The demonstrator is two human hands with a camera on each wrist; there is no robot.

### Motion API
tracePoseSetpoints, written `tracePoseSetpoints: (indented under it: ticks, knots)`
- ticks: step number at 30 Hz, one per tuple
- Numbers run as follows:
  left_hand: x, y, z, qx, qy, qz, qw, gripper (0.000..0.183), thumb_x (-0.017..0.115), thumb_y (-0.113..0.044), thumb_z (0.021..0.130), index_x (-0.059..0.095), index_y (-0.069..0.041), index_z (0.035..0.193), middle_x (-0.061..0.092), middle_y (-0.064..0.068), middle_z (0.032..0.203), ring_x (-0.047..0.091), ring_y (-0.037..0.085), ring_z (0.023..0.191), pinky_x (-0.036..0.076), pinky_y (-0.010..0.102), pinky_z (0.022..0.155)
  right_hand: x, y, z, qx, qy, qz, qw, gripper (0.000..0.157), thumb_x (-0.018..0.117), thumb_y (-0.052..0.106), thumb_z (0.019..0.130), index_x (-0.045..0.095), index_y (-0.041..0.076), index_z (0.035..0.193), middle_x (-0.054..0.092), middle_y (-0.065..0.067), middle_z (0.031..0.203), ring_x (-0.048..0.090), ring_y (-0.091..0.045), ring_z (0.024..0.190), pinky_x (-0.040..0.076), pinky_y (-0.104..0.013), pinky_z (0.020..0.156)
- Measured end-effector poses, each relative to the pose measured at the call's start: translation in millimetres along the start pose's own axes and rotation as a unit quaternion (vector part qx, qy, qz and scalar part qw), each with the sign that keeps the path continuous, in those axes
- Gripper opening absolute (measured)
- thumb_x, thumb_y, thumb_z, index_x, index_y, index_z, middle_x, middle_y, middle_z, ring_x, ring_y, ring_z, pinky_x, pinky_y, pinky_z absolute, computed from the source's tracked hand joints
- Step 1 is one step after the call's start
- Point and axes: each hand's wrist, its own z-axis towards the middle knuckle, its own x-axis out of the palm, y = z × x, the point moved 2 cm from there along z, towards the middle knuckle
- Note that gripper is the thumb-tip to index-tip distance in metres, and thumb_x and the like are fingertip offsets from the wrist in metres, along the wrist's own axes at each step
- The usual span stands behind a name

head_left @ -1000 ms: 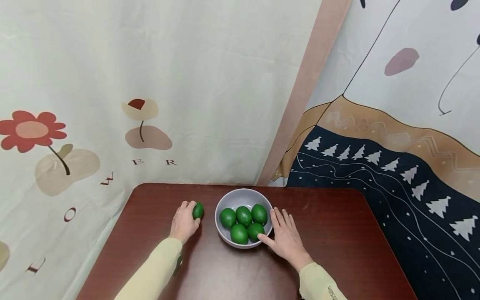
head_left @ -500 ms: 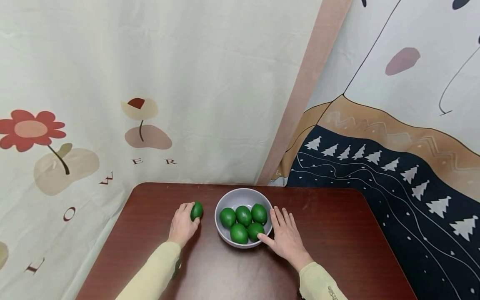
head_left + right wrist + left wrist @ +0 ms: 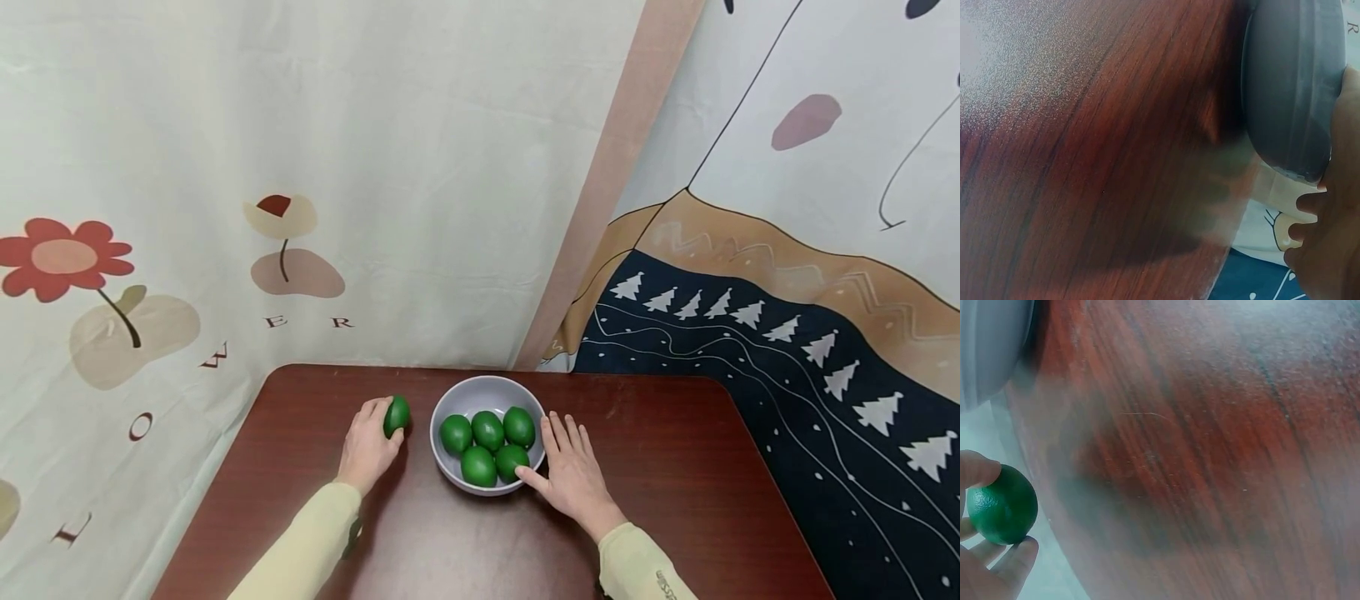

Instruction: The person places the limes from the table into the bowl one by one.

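Observation:
My left hand (image 3: 367, 448) pinches a green lime (image 3: 397, 416) between thumb and fingertips, a short way left of the bowl. The left wrist view shows that lime (image 3: 1004, 505) with the thumb on one side and fingers on the other. A light grey bowl (image 3: 480, 400) stands near the far edge of the table and holds several green limes (image 3: 488, 432). On the bowl's right side lies my right hand (image 3: 573, 482), fingers straight along the outside, thumb tip at the near right rim. From the right wrist, the bowl's outer wall (image 3: 1291, 87) shows beside that hand.
The dark red-brown wooden table (image 3: 675, 467) has rounded far corners. Behind it hangs a pale curtain (image 3: 420, 208) with printed flowers and letters. A patterned cloth (image 3: 750, 400) with white trees hangs at the right.
The left hand, with the lime in its grasp, has shifted slightly, ending a little farther up in the head view. The right hand and the bowl have stayed in place.

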Motion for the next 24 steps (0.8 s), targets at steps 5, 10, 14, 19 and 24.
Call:
tracePoseSetpoints:
  ticks: [5,10,14,19,24]
  knots:
    - [-2.2,-4.6,2.1,-0.005,0.01,-0.011,0.9999,0.056,0.078,-0.011,0.086,0.06,-0.004,0.139,0.058,0.018,0.135,0.058,0.04,0.117,0.053,0.059,0.093,0.5,-0.2,1.0,0.001,0.004,0.0,1.0,0.098,0.057,0.068,0.093,0.035,-0.001,0.159,0.036,-0.023,0.163,0.028,-0.046,0.152,0.021,-0.058,0.125]
    - [-5.3,-7.8,2.8,-0.012,0.014,-0.017,0.9997,0.056,0.078,-0.012,0.087,0.06,-0.004,0.14,0.057,0.018,0.136,0.057,0.04,0.12,0.052,0.059,0.094,1.0,-0.3,0.7,0.002,0.005,0.001,1.0,0.098,0.057,0.069,0.093,0.035,-0.001,0.159,0.036,-0.023,0.163,0.028,-0.046,0.152,0.02,-0.059,0.125]
    - [-6.3,-9.9,3.6,-0.008,0.009,-0.021,0.9997,0.056,0.078,-0.012,0.087,0.06,-0.005,0.14,0.057,0.018,0.136,0.057,0.039,0.12,0.052,0.058,0.095,1.0,-0.4,0.8,0.003,0.004,0.003,1.0,0.098,0.057,0.068,0.093,0.035,-0.001,0.159,0.036,-0.023,0.163,0.028,-0.046,0.152,0.02,-0.059,0.125]
    - [-8.0,-13.5,4.9,0.0,0.0,-0.026,0.9997,0.056,0.078,-0.013,0.087,0.06,-0.004,0.139,0.057,0.019,0.135,0.057,0.039,0.119,0.052,0.057,0.094,0.7,-0.3,0.8,0.005,0.005,0.006,1.0,0.098,0.058,0.068,0.093,0.035,-0.001,0.159,0.036,-0.023,0.163,0.028,-0.046,0.152,0.02,-0.059,0.125]
    - [-9.7,-18.2,5.5,0.013,-0.01,-0.03,0.9994,0.056,0.079,-0.013,0.086,0.06,-0.005,0.139,0.057,0.019,0.134,0.057,0.038,0.118,0.052,0.056,0.094,-0.1,0.5,0.4,0.004,0.003,0.007,1.0,0.098,0.058,0.068,0.093,0.035,-0.001,0.159,0.036,-0.024,0.162,0.028,-0.046,0.152,0.02,-0.059,0.124]
